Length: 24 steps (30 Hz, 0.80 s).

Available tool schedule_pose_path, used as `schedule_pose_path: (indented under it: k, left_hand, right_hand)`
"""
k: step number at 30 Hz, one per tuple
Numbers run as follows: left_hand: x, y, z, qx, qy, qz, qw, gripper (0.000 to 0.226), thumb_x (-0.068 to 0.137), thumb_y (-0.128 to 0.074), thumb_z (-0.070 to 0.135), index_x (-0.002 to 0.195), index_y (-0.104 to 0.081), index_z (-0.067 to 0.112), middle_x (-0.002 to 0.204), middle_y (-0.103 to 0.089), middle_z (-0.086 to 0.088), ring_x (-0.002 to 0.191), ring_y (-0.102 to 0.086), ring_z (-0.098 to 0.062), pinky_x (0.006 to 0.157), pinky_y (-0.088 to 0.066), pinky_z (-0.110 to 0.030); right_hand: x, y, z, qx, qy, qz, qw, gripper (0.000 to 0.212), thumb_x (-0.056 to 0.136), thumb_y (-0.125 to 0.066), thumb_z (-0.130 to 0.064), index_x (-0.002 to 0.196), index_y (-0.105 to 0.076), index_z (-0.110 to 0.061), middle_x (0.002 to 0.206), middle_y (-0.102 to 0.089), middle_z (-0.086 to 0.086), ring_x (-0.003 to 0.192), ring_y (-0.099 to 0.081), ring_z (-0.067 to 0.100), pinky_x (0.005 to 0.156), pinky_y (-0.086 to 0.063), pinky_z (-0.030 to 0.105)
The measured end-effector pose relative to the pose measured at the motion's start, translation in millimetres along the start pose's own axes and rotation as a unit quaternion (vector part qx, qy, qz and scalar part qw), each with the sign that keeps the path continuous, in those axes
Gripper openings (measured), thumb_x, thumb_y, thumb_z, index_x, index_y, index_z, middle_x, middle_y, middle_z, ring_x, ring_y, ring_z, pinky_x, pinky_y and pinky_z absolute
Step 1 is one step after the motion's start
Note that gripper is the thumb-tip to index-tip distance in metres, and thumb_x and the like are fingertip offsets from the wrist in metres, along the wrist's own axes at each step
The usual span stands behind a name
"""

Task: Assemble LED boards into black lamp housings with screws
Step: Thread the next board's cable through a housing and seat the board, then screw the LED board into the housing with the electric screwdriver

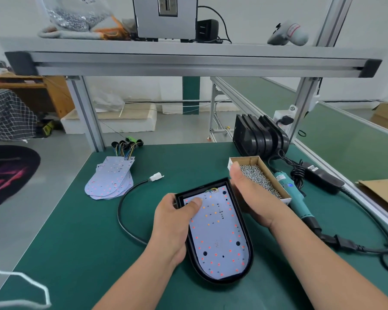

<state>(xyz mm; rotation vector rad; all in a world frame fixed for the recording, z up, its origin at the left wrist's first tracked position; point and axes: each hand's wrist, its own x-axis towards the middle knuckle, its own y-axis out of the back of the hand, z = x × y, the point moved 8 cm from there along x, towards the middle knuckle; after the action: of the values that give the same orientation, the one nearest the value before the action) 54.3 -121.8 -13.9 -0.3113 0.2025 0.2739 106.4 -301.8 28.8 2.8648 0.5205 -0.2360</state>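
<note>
A black lamp housing (248, 253) lies on the green table in front of me, with a white LED board (220, 240) seated inside it. My left hand (177, 222) grips the housing's left wall, thumb pressed on the board's upper left corner. My right hand (249, 191) reaches over the cardboard box of screws (261, 173), fingers dipping into the screws at its near left side; whether they pinch a screw is hidden. A black cable (123, 211) with a white connector (156, 176) runs from the housing.
A stack of spare LED boards (112, 180) with wire bundles lies far left. Several black housings (260, 136) stand upright at the back right. A teal electric screwdriver (293, 198) lies right of the box, its power brick (323, 177) and cords beyond.
</note>
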Motion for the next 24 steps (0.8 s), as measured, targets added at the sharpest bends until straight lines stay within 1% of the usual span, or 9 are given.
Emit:
schedule_pose_path:
  k: [3, 5, 8, 10, 12, 14, 18, 21, 24]
  left_hand:
    - [2.5, 6.6, 7.1, 0.014, -0.002, 0.006, 1.0, 0.019, 0.091, -0.08, 0.005, 0.105, -0.068, 0.002, 0.105, -0.078, -0.021, 0.093, -0.076, -0.039, 0.091, -0.061, -0.064]
    - [4.2, 9.9, 10.7, 0.035, -0.003, 0.006, 0.999, 0.02, 0.091, -0.08, 0.005, 0.105, -0.066, 0.001, 0.106, -0.077, -0.023, 0.086, -0.074, -0.035, 0.087, -0.062, -0.064]
    - [6.9, 15.8, 14.9, 0.079, -0.005, 0.012, 0.997, 0.023, 0.09, -0.08, 0.005, 0.108, -0.066, -0.001, 0.107, -0.076, -0.025, 0.084, -0.073, -0.033, 0.087, -0.061, -0.064]
    - [10.2, 20.3, 16.5, 0.106, 0.005, 0.014, 0.994, 0.024, 0.091, -0.079, 0.006, 0.109, -0.066, -0.001, 0.108, -0.075, -0.026, 0.09, -0.076, -0.039, 0.087, -0.06, -0.066]
    - [13.3, 23.3, 16.3, 0.139, 0.013, 0.012, 0.99, 0.024, 0.091, -0.08, 0.009, 0.108, -0.066, -0.001, 0.105, -0.076, -0.026, 0.095, -0.075, -0.048, 0.085, -0.062, -0.065]
    - [15.8, 22.2, 17.3, 0.187, -0.005, 0.009, 0.982, 0.022, 0.091, -0.08, 0.013, 0.103, -0.065, 0.001, 0.094, -0.076, -0.02, 0.082, -0.075, -0.042, 0.076, -0.065, -0.052]
    - [17.9, 14.3, 24.8, 0.312, -0.068, 0.005, 0.948, 0.016, 0.09, -0.074, 0.02, 0.094, -0.065, 0.007, 0.08, -0.065, -0.001, 0.064, -0.057, -0.018, 0.063, -0.047, -0.029]
    - [17.8, 7.5, 30.2, 0.393, -0.09, -0.003, 0.915, 0.025, 0.091, -0.068, 0.024, 0.084, -0.049, 0.01, 0.069, -0.051, 0.006, 0.051, -0.043, -0.01, 0.049, -0.036, -0.023]
    - [15.7, 8.6, 33.1, 0.483, -0.099, 0.014, 0.87, 0.026, 0.094, -0.063, 0.032, 0.097, -0.048, 0.011, 0.075, -0.05, 0.008, 0.062, -0.05, -0.017, 0.058, -0.038, -0.032]
  right_hand:
    - [-3.9, 0.4, 0.8, -0.089, 0.001, -0.008, 0.996, 0.098, 0.061, -0.028, -0.111, 0.105, -0.08, -0.04, 0.11, -0.08, -0.011, 0.102, -0.075, 0.003, 0.077, -0.052, 0.01]
    - [-4.2, 4.9, -3.7, -0.215, 0.016, 0.022, 0.976, 0.115, 0.064, -0.014, -0.111, 0.098, -0.075, -0.019, 0.095, -0.076, -0.016, 0.091, -0.07, 0.002, 0.075, -0.048, 0.02]
    - [-10.8, 7.4, -21.2, -0.343, 0.085, 0.05, 0.934, 0.082, 0.08, -0.002, -0.098, 0.062, -0.053, -0.036, 0.055, -0.049, -0.023, 0.056, -0.046, -0.004, 0.063, -0.033, 0.03]
    - [-12.9, 8.4, -21.9, -0.367, 0.089, 0.044, 0.925, 0.072, 0.088, -0.005, -0.089, 0.066, -0.06, -0.047, 0.063, -0.062, -0.029, 0.067, -0.058, -0.011, 0.07, -0.043, 0.031]
    - [-10.9, 9.9, -20.3, -0.401, 0.098, 0.047, 0.91, 0.086, 0.086, -0.003, -0.091, 0.078, -0.063, -0.029, 0.079, -0.072, -0.013, 0.084, -0.067, 0.005, 0.082, -0.051, 0.035]
    - [-9.1, 7.6, -21.0, -0.442, 0.115, 0.048, 0.888, 0.09, 0.084, 0.0, -0.093, 0.074, -0.049, -0.018, 0.072, -0.061, -0.003, 0.074, -0.059, 0.015, 0.072, -0.046, 0.033]
    - [-6.5, 11.8, -19.2, -0.414, 0.114, 0.04, 0.902, 0.074, 0.09, -0.015, -0.089, 0.068, -0.035, -0.02, 0.059, -0.04, -0.009, 0.057, -0.039, 0.007, 0.062, -0.036, 0.032]
    - [-4.1, 14.4, -19.2, -0.401, 0.127, 0.03, 0.907, 0.066, 0.093, -0.035, -0.082, 0.071, -0.048, -0.021, 0.064, -0.048, -0.012, 0.062, -0.045, 0.006, 0.065, -0.04, 0.031]
    - [-4.8, 20.1, -24.2, -0.329, 0.135, 0.045, 0.933, 0.042, 0.101, -0.056, -0.062, 0.081, -0.066, -0.026, 0.078, -0.07, -0.015, 0.072, -0.064, 0.003, 0.071, -0.052, 0.032]
